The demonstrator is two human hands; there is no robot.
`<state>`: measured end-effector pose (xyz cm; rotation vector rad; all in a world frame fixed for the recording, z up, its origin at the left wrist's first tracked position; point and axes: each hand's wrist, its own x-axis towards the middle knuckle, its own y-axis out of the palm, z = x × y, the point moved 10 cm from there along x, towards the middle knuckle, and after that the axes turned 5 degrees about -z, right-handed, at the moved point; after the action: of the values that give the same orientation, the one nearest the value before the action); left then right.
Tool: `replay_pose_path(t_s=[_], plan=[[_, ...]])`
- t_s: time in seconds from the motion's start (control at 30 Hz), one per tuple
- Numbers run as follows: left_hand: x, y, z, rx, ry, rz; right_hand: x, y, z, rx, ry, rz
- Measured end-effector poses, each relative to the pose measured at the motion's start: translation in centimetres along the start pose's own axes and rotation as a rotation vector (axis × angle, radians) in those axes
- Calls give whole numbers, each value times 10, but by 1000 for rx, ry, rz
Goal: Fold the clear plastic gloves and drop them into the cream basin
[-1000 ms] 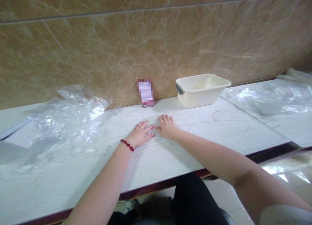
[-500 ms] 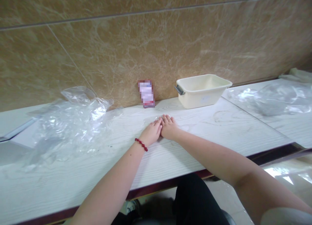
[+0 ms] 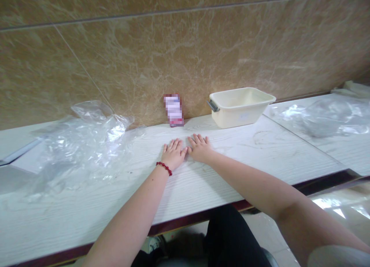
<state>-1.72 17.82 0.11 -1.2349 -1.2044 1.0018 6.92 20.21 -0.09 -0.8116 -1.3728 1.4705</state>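
Off slides the left hand (image 3: 174, 154) from the right hand (image 3: 199, 149), each grip spread flat on the desk (image 3: 72, 213), nothing visibly held, seemingly free to work.

The tub (image 3: 235, 116) was cream with a grey handle (image 3: 213, 105). Behind it, the wall (image 3: 185, 47) was brown, marbled with pale veins; under it, the tabletop (image 3: 274, 151) was white with grey wood grain. Left of it, the beaded bracelet (image 3: 164, 166) was deep red.
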Motion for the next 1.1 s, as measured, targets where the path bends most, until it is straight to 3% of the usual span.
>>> replay_pose_path(t_s=[0.33, 0.47, 0.53, 0.67, 0.8, 0.87, 1.1], plan=[[-1, 1, 25, 12, -76, 58, 9, 0, -36, 8, 126, 63], [-3, -5, 36, 26, -79, 61, 12, -33, -59, -22, 167, -49], [-5, -14, 37, 41, -80, 12, 10, -54, -57, -34, 104, -82], [-13, -29, 5, 31, 71, -81, -16, -78, -29, -91, -95, 2], [-30, -25, -46, -88, 310, -61, -47, -75, 5, -200, -245, 85], [-36, -20, -61, -146, 378, -39, -54, -72, 14, -247, -289, 94], [-36, -12, -64, -251, 394, 2, -51, -63, 15, -298, -283, 155]])
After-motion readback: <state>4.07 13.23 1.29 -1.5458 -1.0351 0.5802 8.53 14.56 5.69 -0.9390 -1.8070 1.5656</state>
